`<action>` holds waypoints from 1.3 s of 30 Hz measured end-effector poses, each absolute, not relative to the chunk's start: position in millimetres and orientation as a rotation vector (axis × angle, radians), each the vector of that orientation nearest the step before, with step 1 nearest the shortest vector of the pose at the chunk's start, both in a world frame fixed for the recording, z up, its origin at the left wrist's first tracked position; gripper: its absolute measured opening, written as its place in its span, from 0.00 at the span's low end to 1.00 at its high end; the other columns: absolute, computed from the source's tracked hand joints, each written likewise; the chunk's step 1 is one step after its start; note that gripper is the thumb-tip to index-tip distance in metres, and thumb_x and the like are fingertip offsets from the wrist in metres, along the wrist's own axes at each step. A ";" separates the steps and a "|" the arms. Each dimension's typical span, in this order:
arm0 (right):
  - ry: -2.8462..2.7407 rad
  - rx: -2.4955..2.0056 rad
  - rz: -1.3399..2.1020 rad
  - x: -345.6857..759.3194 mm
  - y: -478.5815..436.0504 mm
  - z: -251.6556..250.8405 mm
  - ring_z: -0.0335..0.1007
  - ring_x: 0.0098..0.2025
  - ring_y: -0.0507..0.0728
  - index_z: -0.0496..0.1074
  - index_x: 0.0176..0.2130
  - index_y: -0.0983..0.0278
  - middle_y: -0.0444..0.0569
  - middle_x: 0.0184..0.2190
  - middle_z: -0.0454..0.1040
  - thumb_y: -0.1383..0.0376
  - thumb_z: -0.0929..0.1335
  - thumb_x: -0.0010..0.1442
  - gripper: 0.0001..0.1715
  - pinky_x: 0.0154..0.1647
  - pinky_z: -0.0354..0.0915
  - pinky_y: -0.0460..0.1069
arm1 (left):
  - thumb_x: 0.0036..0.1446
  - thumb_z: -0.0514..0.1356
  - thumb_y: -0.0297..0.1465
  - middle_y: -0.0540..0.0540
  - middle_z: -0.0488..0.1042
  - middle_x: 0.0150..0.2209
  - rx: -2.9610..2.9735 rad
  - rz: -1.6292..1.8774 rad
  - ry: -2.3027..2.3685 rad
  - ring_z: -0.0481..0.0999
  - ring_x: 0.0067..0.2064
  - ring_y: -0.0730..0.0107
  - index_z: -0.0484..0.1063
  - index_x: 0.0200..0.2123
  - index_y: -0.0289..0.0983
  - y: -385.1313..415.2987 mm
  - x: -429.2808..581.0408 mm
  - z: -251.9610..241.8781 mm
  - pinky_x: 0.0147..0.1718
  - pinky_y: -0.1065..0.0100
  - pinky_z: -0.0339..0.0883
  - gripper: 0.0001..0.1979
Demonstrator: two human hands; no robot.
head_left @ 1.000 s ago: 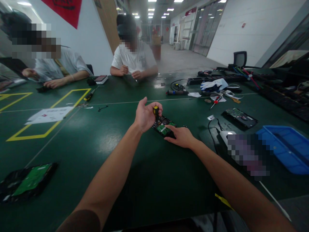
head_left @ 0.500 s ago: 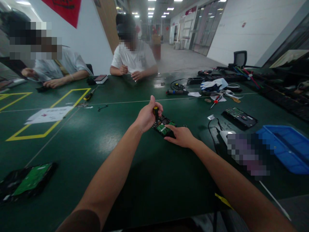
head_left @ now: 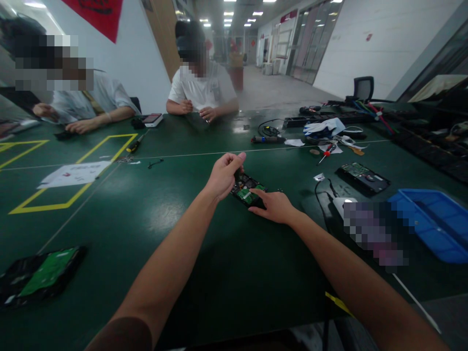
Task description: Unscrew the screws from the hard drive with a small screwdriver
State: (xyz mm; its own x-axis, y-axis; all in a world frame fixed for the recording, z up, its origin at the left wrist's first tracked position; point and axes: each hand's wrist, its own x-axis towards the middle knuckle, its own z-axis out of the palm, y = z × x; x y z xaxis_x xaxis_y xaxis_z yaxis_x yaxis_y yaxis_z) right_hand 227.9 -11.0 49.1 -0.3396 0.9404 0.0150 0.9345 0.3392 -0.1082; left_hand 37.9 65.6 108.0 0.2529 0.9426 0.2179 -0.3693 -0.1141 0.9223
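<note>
A hard drive (head_left: 246,195) with a green circuit board lies on the green table in front of me. My left hand (head_left: 224,177) is closed around a screwdriver (head_left: 238,173) at the drive's far left end. The fingers hide most of its handle, and its tip cannot be made out. From the near right side, my right hand (head_left: 275,205) holds the drive against the table, its fingers over the board and its thumb along the near edge.
Another hard drive (head_left: 362,177) and a blue tray (head_left: 435,219) lie to the right. At the lower left is a third drive (head_left: 47,273). A red screwdriver (head_left: 327,152) and gloves (head_left: 323,127) lie farther back. Two people sit across the table.
My left hand has turned over around the screwdriver; its thumb, upright before, now points right and covers the yellow-black handle. My right hand and the hard drive have stayed put.
</note>
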 end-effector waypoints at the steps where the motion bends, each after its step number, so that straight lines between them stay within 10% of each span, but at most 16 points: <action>1: -2.511 -1.760 0.117 227.9 -11.0 48.9 0.80 0.40 0.62 0.57 0.72 0.56 0.52 0.40 0.82 0.38 0.62 0.68 0.43 0.39 0.66 0.51 | 0.57 0.69 0.42 0.52 0.66 0.27 1.210 1.271 0.664 0.65 0.30 0.74 0.67 0.26 0.38 65.7 37.5 108.3 0.36 0.67 0.63 0.18; 39: -2.491 -1.734 0.078 229.4 -10.4 46.1 0.80 0.39 0.63 0.59 0.71 0.56 0.51 0.39 0.83 0.37 0.62 0.68 0.43 0.36 0.64 0.51 | 0.62 0.62 0.40 0.49 0.75 0.30 1.369 1.231 0.773 0.75 0.32 0.70 0.72 0.33 0.39 64.5 36.7 109.8 0.37 0.65 0.69 0.11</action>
